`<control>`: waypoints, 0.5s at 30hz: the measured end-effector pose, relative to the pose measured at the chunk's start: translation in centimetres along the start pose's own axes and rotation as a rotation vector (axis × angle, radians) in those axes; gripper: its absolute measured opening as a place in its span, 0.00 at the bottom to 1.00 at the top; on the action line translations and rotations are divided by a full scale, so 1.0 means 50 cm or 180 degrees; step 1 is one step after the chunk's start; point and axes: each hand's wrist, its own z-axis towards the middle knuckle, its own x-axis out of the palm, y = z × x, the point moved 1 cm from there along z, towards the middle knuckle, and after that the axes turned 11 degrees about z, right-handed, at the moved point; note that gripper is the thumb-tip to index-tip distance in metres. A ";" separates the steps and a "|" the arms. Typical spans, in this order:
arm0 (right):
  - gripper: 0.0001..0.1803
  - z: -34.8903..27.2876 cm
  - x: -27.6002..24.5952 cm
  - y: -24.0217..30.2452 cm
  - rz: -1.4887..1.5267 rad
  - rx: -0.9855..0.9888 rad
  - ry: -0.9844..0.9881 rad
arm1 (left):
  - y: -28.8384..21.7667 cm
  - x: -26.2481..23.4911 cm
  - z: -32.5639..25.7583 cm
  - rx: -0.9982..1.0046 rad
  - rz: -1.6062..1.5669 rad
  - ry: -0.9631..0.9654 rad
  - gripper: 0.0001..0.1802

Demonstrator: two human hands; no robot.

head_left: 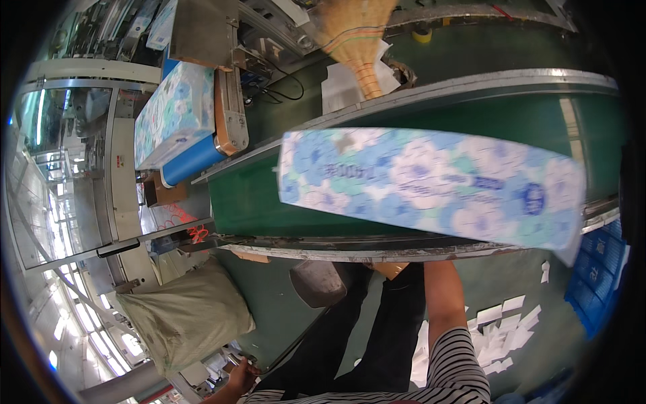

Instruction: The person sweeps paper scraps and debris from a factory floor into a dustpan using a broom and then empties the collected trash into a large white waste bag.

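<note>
A long soft package with a blue and white flower print lies slanted across the green conveyor belt, its right end hanging past the belt's near metal edge. My right forearm, bare below a striped sleeve, reaches up under this package; the hand itself is hidden behind the package and the belt's edge. My left hand is low at the bottom of the view, beside a grey-green sack, fingers curled near a small metal part; its grip is unclear.
A second flower-print package rests on a blue roller feeder at upper left. A straw broom lies behind the belt. Blue crates stand at right, white paper scraps litter the green floor, and a grey lump sits under the belt.
</note>
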 end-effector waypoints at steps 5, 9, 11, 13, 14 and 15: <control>0.24 -0.059 0.059 0.063 -0.0946 -0.0727 0.0038 | 0.013 0.025 0.001 -0.0001 -0.0123 0.0136 0.23; 0.24 -0.228 0.059 0.097 -0.1165 -0.1564 0.0403 | 0.012 0.032 0.010 0.0073 0.0045 -0.0108 0.25; 0.27 -0.316 0.042 0.099 0.1256 0.0291 0.0393 | 0.009 0.032 0.017 0.0017 -0.0118 -0.0070 0.24; 0.38 -0.466 0.008 0.112 0.2217 0.0181 0.0362 | 0.003 0.030 0.021 0.0148 -0.0230 -0.0134 0.24; 0.38 -0.537 -0.005 0.123 0.1982 0.0475 0.0377 | 0.002 0.032 0.021 0.0112 -0.0348 -0.0137 0.24; 0.37 -0.606 -0.017 0.136 0.2101 0.0738 0.0334 | 0.000 0.032 0.020 0.0098 -0.0381 -0.0133 0.22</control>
